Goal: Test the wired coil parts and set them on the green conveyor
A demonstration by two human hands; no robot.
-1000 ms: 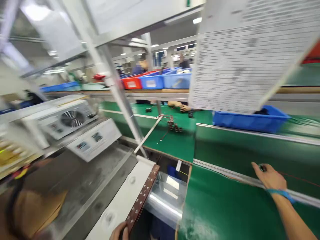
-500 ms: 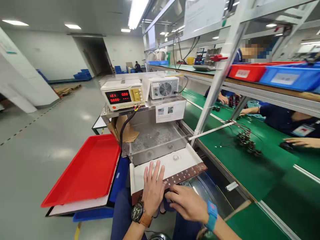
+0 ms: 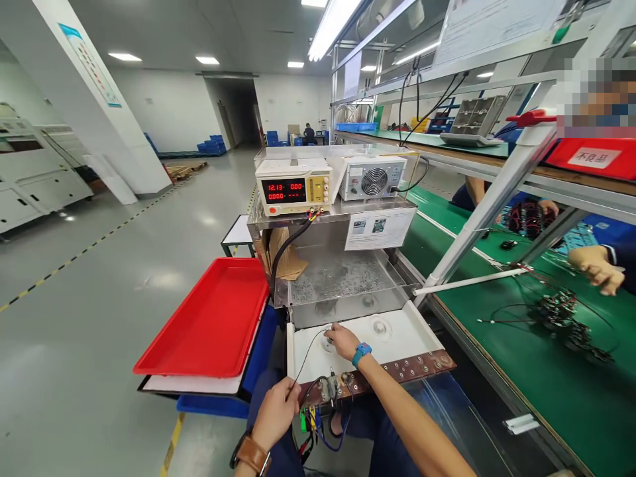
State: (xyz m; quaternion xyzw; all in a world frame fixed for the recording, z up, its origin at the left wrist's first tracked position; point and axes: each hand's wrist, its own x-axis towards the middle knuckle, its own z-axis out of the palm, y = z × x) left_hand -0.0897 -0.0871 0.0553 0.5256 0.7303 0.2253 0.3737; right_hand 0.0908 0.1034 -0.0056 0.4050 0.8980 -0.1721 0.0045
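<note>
A thin black cable [image 3: 307, 356] runs in a curve between my two hands. My left hand [image 3: 278, 407], in front of the white work tray [image 3: 412, 334], pinches its lower part. Farther up over the tray, my right hand [image 3: 344, 341] pinches near the cable's upper end; the very tip is partly hidden by the fingers. Along the tray's front edge lies a brown strip [image 3: 415, 366] with rows of metal eyelets. A small metal fixture [image 3: 328, 389] sits on the strip between my forearms, with green, yellow and blue wires [image 3: 315, 419] hanging below it.
Behind the tray stands a steel stand with a power supply [image 3: 294, 189] and a second fan-fronted unit [image 3: 373, 179]. A red tray [image 3: 203, 324] is stacked at left. On the green bench [image 3: 472, 298] at right lie wired parts [image 3: 561, 315]; a co-worker's hand [image 3: 599, 268] is near them.
My hands have parted: the right has moved up over the white tray, the left down and leftward. The cable now stretches between them, and the fixture has come into sight. The view has swung left.
</note>
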